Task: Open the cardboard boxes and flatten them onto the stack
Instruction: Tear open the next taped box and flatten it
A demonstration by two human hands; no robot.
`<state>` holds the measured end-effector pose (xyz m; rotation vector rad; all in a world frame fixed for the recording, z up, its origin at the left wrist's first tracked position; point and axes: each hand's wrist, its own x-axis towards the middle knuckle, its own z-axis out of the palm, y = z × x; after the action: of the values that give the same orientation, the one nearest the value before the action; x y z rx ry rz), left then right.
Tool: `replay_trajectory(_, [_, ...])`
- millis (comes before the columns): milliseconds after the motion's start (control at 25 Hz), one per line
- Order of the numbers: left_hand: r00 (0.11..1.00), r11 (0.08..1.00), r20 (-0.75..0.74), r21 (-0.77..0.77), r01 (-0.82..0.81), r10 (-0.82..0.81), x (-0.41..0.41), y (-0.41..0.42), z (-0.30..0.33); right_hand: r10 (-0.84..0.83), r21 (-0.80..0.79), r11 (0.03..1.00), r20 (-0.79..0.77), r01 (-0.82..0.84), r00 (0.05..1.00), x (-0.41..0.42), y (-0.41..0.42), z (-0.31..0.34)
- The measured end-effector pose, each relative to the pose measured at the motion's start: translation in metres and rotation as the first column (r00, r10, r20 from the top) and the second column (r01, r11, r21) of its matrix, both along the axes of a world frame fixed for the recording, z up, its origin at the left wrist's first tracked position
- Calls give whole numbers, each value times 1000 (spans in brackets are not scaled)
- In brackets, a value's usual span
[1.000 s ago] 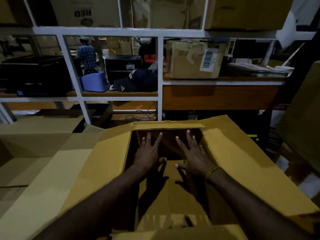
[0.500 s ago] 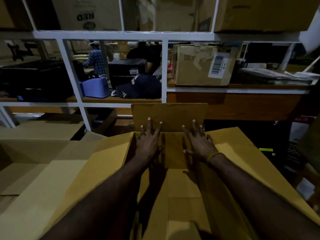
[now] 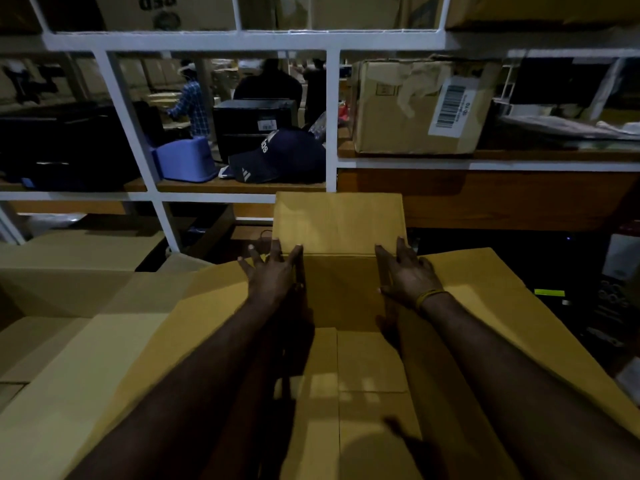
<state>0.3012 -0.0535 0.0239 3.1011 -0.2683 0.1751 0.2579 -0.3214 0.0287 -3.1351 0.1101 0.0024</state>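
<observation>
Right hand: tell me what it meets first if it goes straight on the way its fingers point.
The right hand points away from the person, its fingers already at the raised far flap of the box. That flap comes first; behind it, probably the wooden shelf front, though depth is unclear.

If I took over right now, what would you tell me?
Left hand: open, fingers spread at the left corner of the box's far wall.
Right hand: open, at the right corner.
Cardboard box: open in front of you, far flap standing up, side flaps spread out.
Stack: flattened cardboard lies to your left.
Done: box opened.
Left: flatten it and lay it on the stack.
</observation>
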Motion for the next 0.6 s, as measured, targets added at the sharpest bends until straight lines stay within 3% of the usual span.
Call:
replay_trajectory(360, [999,998,-36,62,5,-3,-17,9,-4,-87,-135,987,-41,81,995,-18,9,0])
replay_trajectory(600, [999,999,-32,1,44,-44,-32,17,-7,-125,-127,984,8,125,992,-41,16,-3])
